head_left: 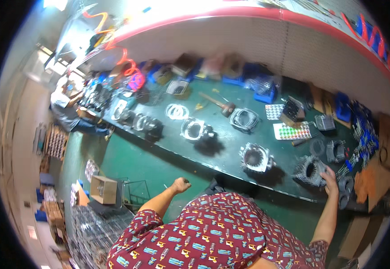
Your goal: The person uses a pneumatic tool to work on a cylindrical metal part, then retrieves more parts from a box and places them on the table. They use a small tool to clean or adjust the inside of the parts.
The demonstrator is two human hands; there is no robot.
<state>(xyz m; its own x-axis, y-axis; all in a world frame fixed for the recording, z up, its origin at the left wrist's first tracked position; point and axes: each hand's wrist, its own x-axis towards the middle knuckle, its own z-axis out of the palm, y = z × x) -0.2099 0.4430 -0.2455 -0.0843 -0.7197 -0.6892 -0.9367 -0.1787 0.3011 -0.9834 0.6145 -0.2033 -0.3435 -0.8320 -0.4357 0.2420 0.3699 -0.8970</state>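
My right hand [330, 178] grips the right rim of a grey finned metal housing [308, 169] with a round opening, which rests near the bench's front edge. My left hand [180, 185] is curled closed over the floor in front of the bench; whatever is in it, if anything, is too small to make out. Left of the gripped housing, a second finned housing [255, 158] with a bright machined rim sits on the green bench top [221, 154]. Farther left stands another silver casting [193, 129] with a dark part attached.
A mallet [224, 106] lies behind the castings, beside clear ring-shaped parts [244, 119]. A tray of coloured pieces [292, 131] and a dark box [292, 110] are at the back right. Cardboard [376, 181] bounds the right end. Another person [67, 110] works at the far left.
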